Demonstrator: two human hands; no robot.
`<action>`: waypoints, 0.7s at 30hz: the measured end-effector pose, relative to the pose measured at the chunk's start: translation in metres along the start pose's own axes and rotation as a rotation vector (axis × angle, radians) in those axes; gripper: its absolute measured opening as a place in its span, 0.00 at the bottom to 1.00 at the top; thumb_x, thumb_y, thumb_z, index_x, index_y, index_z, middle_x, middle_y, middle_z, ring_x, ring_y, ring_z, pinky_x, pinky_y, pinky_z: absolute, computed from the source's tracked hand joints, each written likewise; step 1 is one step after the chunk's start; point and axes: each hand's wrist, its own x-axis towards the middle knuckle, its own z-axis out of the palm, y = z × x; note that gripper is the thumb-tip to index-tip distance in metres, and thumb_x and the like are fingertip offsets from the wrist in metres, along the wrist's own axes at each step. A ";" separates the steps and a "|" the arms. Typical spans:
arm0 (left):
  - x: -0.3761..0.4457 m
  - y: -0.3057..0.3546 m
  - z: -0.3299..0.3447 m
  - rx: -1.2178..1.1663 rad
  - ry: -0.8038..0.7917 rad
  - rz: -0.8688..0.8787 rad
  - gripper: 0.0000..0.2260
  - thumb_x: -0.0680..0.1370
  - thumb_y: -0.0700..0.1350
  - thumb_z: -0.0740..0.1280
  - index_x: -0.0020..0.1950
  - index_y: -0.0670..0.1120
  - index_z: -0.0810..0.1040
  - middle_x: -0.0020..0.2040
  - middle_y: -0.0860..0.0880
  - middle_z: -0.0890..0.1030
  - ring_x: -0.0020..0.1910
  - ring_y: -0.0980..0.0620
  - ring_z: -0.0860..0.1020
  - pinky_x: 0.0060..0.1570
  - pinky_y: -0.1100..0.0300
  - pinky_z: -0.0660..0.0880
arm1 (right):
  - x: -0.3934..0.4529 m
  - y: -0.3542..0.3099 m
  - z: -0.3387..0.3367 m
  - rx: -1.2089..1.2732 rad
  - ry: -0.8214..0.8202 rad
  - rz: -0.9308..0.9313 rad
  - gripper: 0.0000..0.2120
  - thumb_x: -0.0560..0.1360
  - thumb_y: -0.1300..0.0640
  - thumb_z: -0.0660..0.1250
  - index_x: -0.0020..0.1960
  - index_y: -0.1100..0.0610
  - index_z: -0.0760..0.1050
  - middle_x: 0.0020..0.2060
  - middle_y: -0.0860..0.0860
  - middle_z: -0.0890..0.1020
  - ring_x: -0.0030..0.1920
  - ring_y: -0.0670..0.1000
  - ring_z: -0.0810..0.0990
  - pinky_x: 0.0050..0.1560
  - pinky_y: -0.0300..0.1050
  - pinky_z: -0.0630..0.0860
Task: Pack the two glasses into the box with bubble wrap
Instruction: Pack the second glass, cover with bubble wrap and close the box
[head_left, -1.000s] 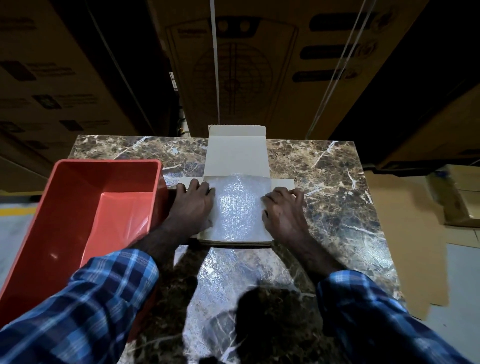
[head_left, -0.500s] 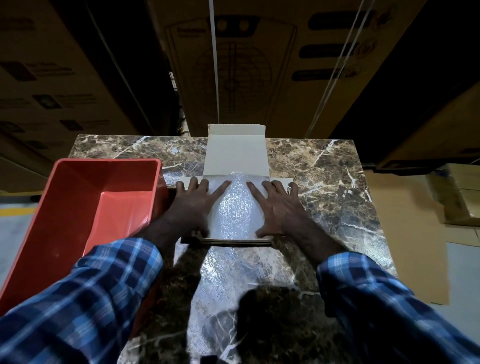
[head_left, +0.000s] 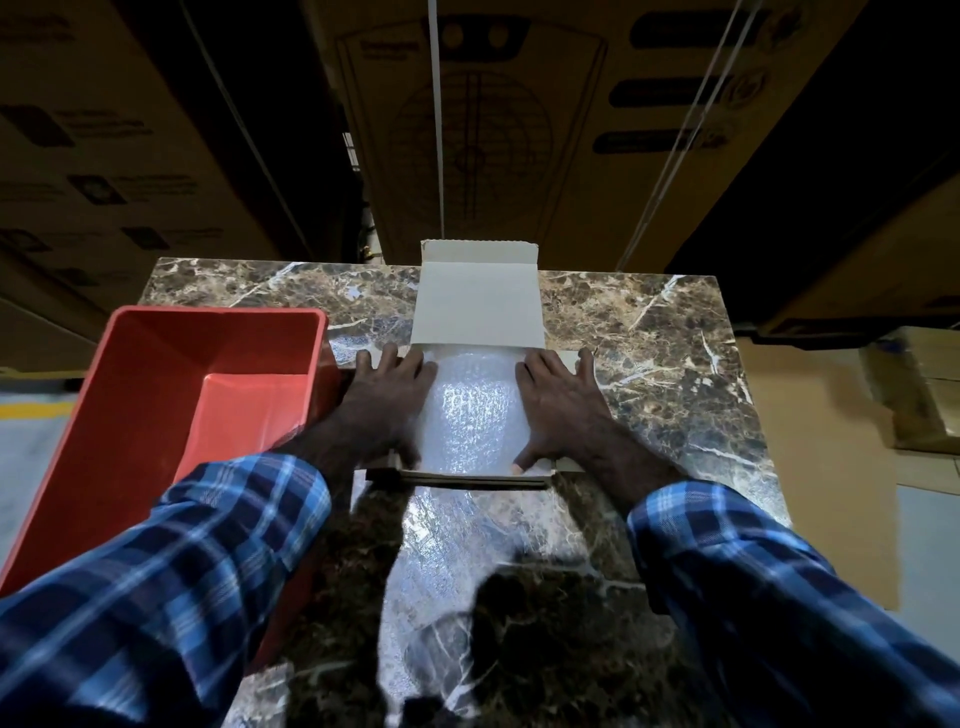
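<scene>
A person in blue checked sleeves (head_left: 171, 561) leans over a marble table (head_left: 675, 364), both hands pressed flat on the contents of a shallow cardboard box (head_left: 475, 479) at its middle. The left hand (head_left: 387, 400) lies spread, fingers straight, along the left side of the bubble wrap (head_left: 475, 415) filling the box; the right hand (head_left: 558, 405) lies the same way along the right side, its thumb near the box's near edge. The wrap bulges up between the two hands and catches the light, and whatever sits under it cannot be made out, so the glasses are not to be seen. The box's pale lid (head_left: 478, 301) lies open on the far side, flat on the table. A red plastic tub (head_left: 156, 395) sits at the left edge, just beside the left hand. Large brown cartons (head_left: 493, 114) are stacked behind the table
</scene>
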 end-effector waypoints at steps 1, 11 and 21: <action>0.000 0.000 -0.001 0.002 -0.003 0.003 0.60 0.56 0.66 0.80 0.78 0.45 0.53 0.77 0.44 0.56 0.75 0.37 0.56 0.71 0.33 0.58 | 0.000 0.001 0.000 -0.005 0.000 -0.005 0.65 0.57 0.24 0.72 0.77 0.63 0.52 0.77 0.57 0.57 0.78 0.56 0.53 0.73 0.72 0.45; 0.003 0.005 0.000 0.029 0.045 -0.015 0.59 0.54 0.64 0.81 0.77 0.44 0.58 0.76 0.46 0.58 0.73 0.39 0.58 0.69 0.37 0.60 | 0.005 -0.007 0.004 -0.038 -0.019 0.020 0.67 0.56 0.27 0.75 0.78 0.64 0.49 0.78 0.59 0.54 0.79 0.58 0.48 0.72 0.74 0.41; -0.003 0.005 -0.003 -0.146 -0.038 -0.056 0.65 0.60 0.57 0.83 0.82 0.47 0.40 0.81 0.43 0.46 0.78 0.33 0.48 0.72 0.30 0.49 | 0.001 0.006 -0.004 0.136 -0.125 -0.010 0.67 0.61 0.32 0.77 0.80 0.61 0.39 0.80 0.58 0.46 0.80 0.55 0.41 0.73 0.68 0.36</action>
